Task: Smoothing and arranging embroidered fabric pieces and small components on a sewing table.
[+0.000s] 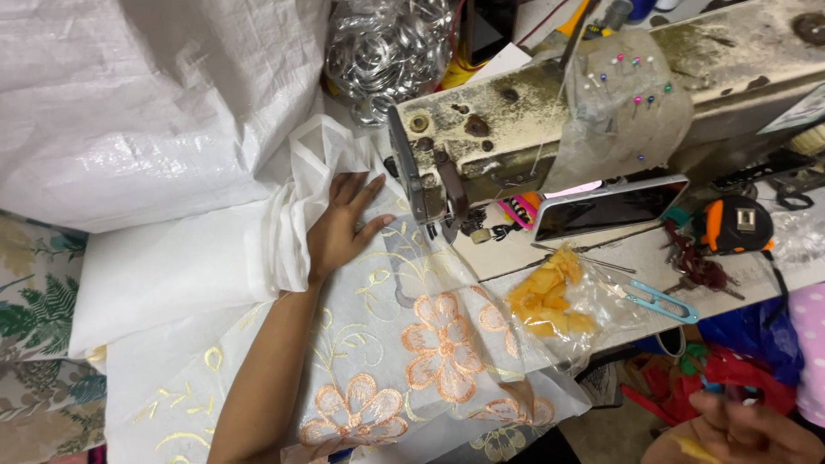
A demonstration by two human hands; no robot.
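Observation:
My left hand (341, 226) lies flat with fingers spread on a sheer white fabric (404, 344) embroidered with orange flowers and gold vines, just left of the needle area of an old, worn sewing machine (550, 120). The fabric runs under the machine head and drapes over the table's front edge. My right hand (739, 430) is low at the bottom right, away from the table, fingers loosely curled; a small blue-green thing shows by its fingertips, but whether it holds it is unclear.
A clear bag of yellow snack pieces (554, 301) lies right of the fabric. Thread snips (662, 302), a phone (610, 209), an orange tape measure (730, 225) and keys sit on the table. A big white woven sack (146, 94) and a bag of metal rings (387, 47) stand behind.

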